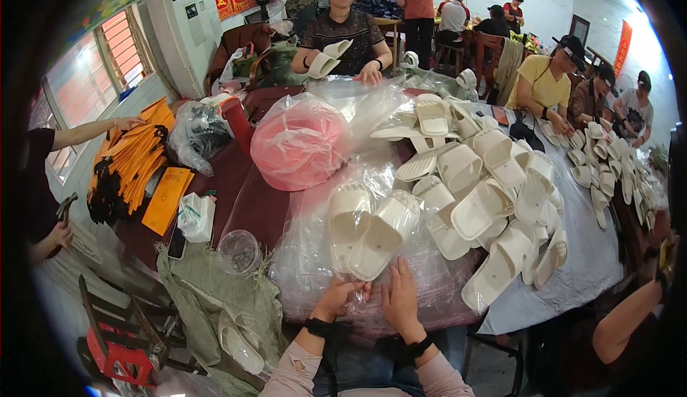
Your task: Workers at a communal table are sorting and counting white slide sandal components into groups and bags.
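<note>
A pair of cream-white slippers (pixel 368 227) lies side by side inside a clear plastic bag (pixel 336 254) at the near edge of the table (pixel 243 182), just in front of the person wearing the camera. There are two slippers in the pair: open-toed slides with broad straps, toes pointing toward the person, both plain and pale. The left hand (pixel 340 295) pinches the bag's near edge with fingers curled closed on the film. The right hand (pixel 401 298) lies with fingers together and nearly straight, pressed on the plastic right beside the nearer slipper; whether it grips the film cannot be told. Both wrists wear dark bands. To the right of the pair, a heap of loose white slippers (pixel 494 197), well over a dozen, spreads across the table's right half toward its right edge. Behind the pair, near the table's middle, sits one round pink bundle wrapped in clear plastic (pixel 299 145). Along the left edge lie one stack of orange bags (pixel 136 157), one small clear round container (pixel 240 251) and one dark phone (pixel 177 242). At the far edge one person in a dark patterned shirt (pixel 343 36) holds a slipper. At the right, three seated people work at a second spread of white slippers (pixel 608 175).
</note>
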`<state>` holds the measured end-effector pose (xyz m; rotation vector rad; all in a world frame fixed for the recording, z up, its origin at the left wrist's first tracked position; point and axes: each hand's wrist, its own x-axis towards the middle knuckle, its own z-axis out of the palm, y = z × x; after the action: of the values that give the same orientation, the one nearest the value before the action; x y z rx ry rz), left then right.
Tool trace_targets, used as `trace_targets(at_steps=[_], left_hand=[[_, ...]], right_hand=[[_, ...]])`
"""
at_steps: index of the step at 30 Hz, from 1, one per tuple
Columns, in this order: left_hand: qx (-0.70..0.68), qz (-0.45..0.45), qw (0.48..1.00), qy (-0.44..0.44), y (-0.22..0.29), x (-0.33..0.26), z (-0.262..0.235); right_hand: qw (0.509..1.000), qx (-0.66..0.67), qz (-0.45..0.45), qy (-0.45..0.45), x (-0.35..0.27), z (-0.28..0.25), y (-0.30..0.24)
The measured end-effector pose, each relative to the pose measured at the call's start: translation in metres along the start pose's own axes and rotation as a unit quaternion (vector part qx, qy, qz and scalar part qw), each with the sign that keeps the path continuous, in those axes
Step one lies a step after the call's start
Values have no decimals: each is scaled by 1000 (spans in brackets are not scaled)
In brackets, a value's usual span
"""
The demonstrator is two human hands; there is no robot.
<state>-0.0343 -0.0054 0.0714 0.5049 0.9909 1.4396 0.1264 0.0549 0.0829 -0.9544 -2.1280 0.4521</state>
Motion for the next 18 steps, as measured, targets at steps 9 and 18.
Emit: trace_targets(at_steps=[9,18], left_hand=[[250,-48,965,59,12,-14,18],[236,238,936,105,-25,-49,69]], right_hand=[[987,-113,-29,-112,-10,11,3],[991,-68,-80,-87,-35,18,35]])
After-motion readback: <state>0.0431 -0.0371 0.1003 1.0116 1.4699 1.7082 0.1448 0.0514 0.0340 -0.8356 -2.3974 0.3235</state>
